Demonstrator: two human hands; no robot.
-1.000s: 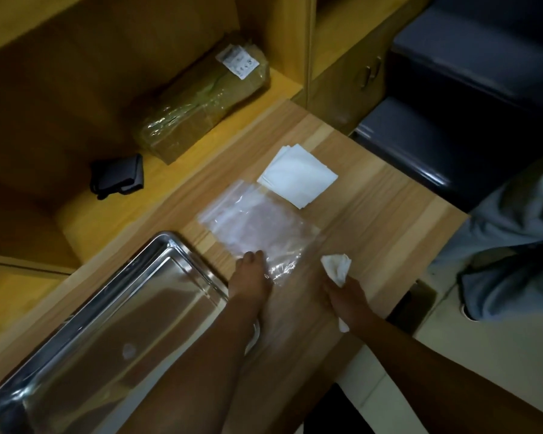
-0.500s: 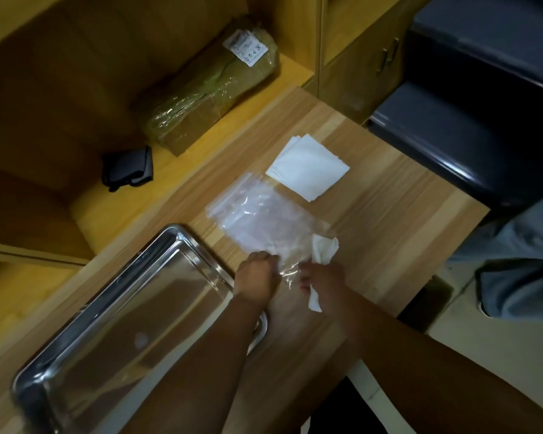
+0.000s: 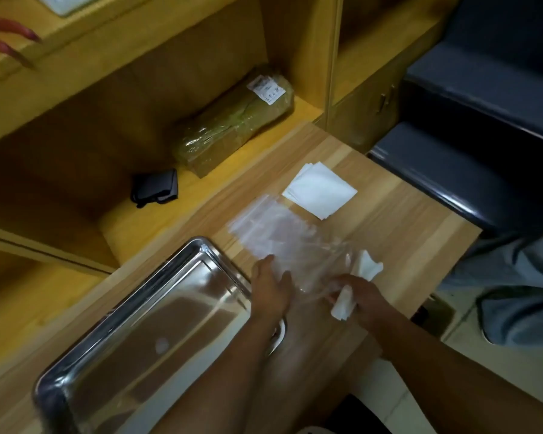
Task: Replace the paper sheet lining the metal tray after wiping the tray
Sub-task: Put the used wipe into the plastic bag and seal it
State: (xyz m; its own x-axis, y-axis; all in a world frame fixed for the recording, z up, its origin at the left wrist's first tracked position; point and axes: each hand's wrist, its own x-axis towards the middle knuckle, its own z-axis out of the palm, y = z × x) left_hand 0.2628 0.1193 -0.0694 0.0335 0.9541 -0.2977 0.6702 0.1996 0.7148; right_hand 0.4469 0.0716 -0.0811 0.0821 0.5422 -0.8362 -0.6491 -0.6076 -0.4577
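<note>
On the wooden table (image 3: 398,233), near its front edge, both bare hands work at a clear plastic bag (image 3: 282,236) that lies flat between the metal tray (image 3: 113,333) and a small stack of white paper sheets (image 3: 320,194). The left hand (image 3: 271,288) rests with its fingers spread and pressed on the near edge of the bag, not closed around anything. The right hand (image 3: 362,296) is closed around a crumpled white tissue (image 3: 369,267), one end sticking up past the knuckles and another bit poking out below the palm; its fingertips also meet the bag's near corner, though the blur keeps me from telling whether they pinch the plastic. The tray sits to the left of the hands, bare and shiny inside, with no lining sheet in it, and the left forearm crosses over its right corner. The paper sheets lie farther back on the table, just beyond the bag's far edge. Behind the table, in the open wooden shelf, a plastic-wrapped brown package (image 3: 235,130) with a white label lies on its side, and a small dark pouch (image 3: 156,187) sits to its left.
</note>
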